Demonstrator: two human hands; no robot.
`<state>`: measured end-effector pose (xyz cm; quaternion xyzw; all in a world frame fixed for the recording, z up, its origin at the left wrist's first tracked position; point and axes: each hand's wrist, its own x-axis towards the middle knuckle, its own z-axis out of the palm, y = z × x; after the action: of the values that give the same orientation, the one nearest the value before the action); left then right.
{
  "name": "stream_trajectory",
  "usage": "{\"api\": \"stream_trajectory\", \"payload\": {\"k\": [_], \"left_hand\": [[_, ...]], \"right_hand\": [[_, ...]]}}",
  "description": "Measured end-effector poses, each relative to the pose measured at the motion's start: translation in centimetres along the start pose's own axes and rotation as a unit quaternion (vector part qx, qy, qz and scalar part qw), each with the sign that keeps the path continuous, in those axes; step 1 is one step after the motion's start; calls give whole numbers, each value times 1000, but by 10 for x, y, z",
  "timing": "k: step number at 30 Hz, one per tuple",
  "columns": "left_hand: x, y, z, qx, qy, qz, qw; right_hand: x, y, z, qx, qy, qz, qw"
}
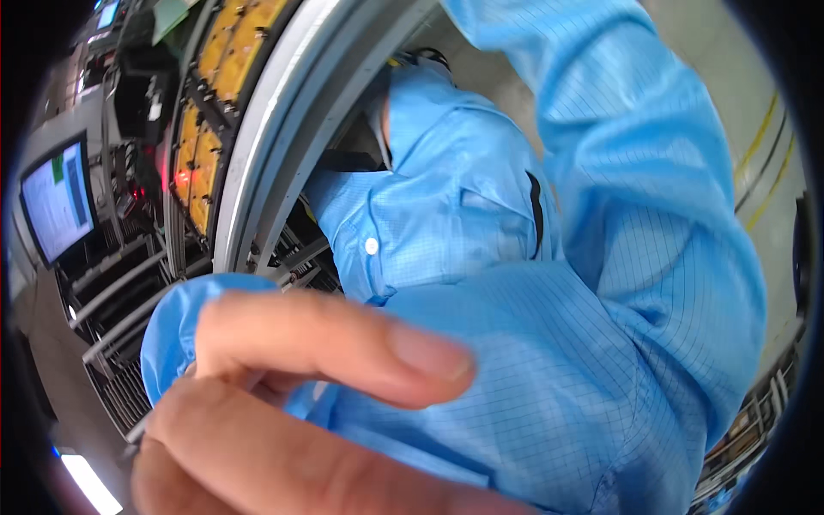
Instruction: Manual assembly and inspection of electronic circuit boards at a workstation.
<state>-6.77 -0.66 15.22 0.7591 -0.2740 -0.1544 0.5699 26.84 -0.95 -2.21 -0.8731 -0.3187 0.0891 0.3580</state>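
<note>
One lit monitor (58, 199) stands left of and above the fingers (330, 468) of the left hand (227, 421). Nearer them, still above, are yellow panels (199, 150) with black fittings, then a pale metal rail (257, 146). The fingers are bent, close to the lens, a narrow wedge parting the upper two; the lower ones leave the frame, so I cannot tell whether they hold anything. Behind and right of them spreads the blue smock (515, 360); touching or apart is unclear. Farther right rises the right sleeve (669, 215), its hand out of view, beside grey floor (717, 60).
</note>
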Motion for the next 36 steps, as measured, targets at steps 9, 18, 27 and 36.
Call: {"api": "stream_trajectory", "payload": {"k": [9,18,27,36], "left_hand": [[-29,53,-19,-89,392,137,905],[-67,23,-145,-214,55,373,901],[-32,-92,-304,-63,-43,-96,993],[44,-331,-531,377,501,-514,585]], "right_hand": [[-31,26,-6,-22,-62,-69,995],[-21,17,-17,18,-152,-79,985],[10,33,-40,29,-268,-117,956],[57,-24,-5,103,-430,-189,877]]}}
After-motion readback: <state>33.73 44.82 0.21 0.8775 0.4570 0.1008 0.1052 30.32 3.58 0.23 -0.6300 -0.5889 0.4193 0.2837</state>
